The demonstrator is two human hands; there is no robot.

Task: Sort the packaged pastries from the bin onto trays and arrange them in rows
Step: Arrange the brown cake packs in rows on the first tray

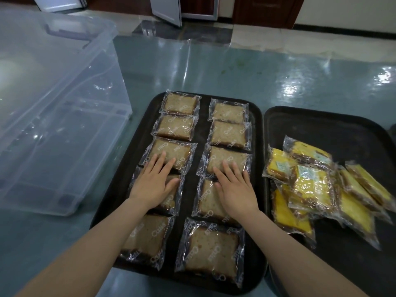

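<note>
A black tray (256,133) in front of me carries several clear-wrapped brown cake slices in two straight columns. My left hand (153,183) lies flat, fingers straight, on the left column, over the fourth packet (174,205) with fingertips on the third packet (171,151). My right hand (234,187) lies flat on the right column, covering part of the fourth packet (205,202) and touching the third (227,157). A second black tray (321,125) on the right bears a loose heap of yellow wrapped cake slices (310,185).
A large clear plastic bin (53,103) stands at the left on the glossy green table (214,67); I see nothing inside it. Beyond the table edge are a tiled floor and open cabinet doors (167,9).
</note>
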